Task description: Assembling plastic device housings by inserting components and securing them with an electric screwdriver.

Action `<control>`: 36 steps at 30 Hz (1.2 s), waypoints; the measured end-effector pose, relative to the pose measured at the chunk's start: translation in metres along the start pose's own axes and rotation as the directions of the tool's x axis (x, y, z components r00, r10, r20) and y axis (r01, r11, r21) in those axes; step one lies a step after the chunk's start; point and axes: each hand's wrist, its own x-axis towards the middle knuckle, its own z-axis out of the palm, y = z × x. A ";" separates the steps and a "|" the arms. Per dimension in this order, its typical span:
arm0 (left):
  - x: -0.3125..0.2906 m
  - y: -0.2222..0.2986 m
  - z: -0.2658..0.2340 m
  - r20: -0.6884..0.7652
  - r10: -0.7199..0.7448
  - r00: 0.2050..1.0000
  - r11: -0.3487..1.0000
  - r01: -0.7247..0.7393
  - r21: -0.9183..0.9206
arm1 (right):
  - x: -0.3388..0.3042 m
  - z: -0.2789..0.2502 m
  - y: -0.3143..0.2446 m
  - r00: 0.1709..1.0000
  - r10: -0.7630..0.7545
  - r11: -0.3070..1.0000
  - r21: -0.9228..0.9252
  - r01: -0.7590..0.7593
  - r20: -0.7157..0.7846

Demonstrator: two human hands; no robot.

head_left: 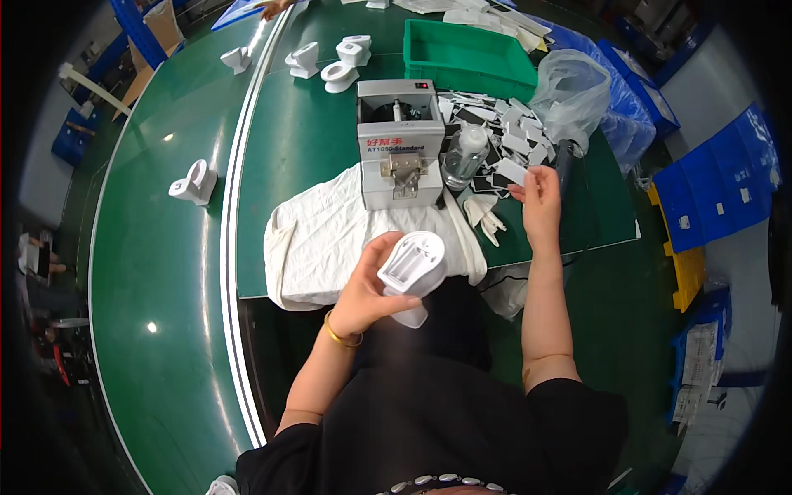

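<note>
My left hand (360, 290) is wrapped round a white toilet-shaped plastic housing (435, 279). Its underside is turned up and shows a rectangular recess, perhaps a battery compartment. At the near edge of a heap of flat pieces, my right hand (540, 196) pinches a small white rectangular plate (511, 172) between thumb and fingers. The heap (518, 130) mixes white and black flat rectangular pieces. Left of the right hand, a clear bottle (464, 161) with a pale cap stands beside the heap, and a crumpled white glove or cloth (483, 216) lies nearer me.
A grey tabletop machine (400, 140) stands beyond the left hand, on a white cloth (318, 239). Behind the heap are a green bin (470, 62) and a clear plastic bag (569, 91). Several toilet-shaped housings (195, 185) stand about the green surfaces. Another person's hand (274, 8) shows at the top.
</note>
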 end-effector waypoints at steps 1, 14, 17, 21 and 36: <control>0.000 -0.009 -0.002 -0.006 0.032 0.999 0.999 -0.032 0.039 | -0.006 0.006 -0.011 1.000 0.009 1.000 0.003 -0.009 0.010; -0.003 -0.028 0.011 -0.099 0.262 0.960 0.896 -0.204 0.393 | -0.100 0.065 -0.098 0.792 0.028 0.999 0.013 -0.046 0.610; -0.004 -0.027 0.009 -0.081 0.295 0.952 0.859 -0.227 0.459 | -0.102 0.065 -0.105 0.789 0.090 0.993 0.007 -0.119 0.607; -0.005 -0.026 0.014 -0.074 0.304 0.950 0.898 -0.260 0.356 | -0.099 0.063 -0.094 0.764 -0.147 0.964 -0.082 0.253 0.628; -0.009 -0.003 0.006 0.061 0.334 0.941 0.916 -0.339 0.216 | -0.120 0.072 -0.063 0.707 0.139 0.892 0.222 -0.393 0.694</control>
